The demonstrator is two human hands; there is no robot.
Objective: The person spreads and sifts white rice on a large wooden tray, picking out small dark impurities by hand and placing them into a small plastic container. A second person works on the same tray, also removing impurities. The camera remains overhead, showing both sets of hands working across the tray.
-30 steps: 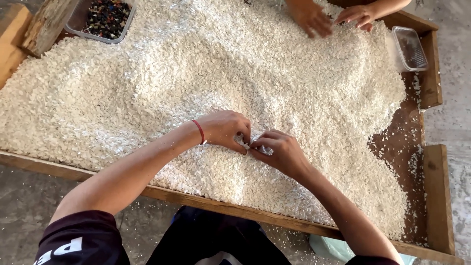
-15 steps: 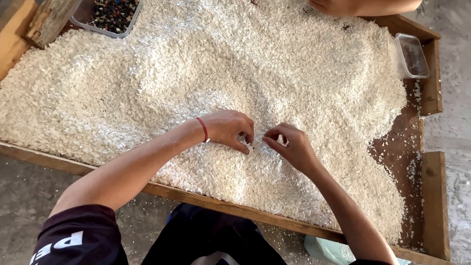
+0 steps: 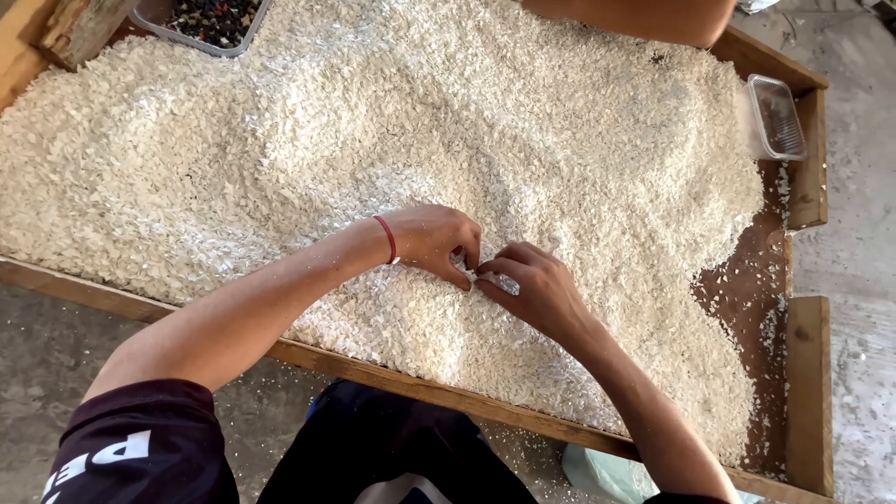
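The left hand (image 3: 439,241) and right hand (image 3: 532,285) rest curled on the big heap of white flakes (image 3: 448,140) in the wooden tray (image 3: 373,369), fingertips touching and pinching a few flakes between them to pick them out.

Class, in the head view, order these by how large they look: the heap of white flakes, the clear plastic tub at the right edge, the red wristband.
1. Heap of white flakes, covering most of the wooden tray.
2. Clear plastic tub.
3. Red wristband on the left hand, smallest though nearer the camera.
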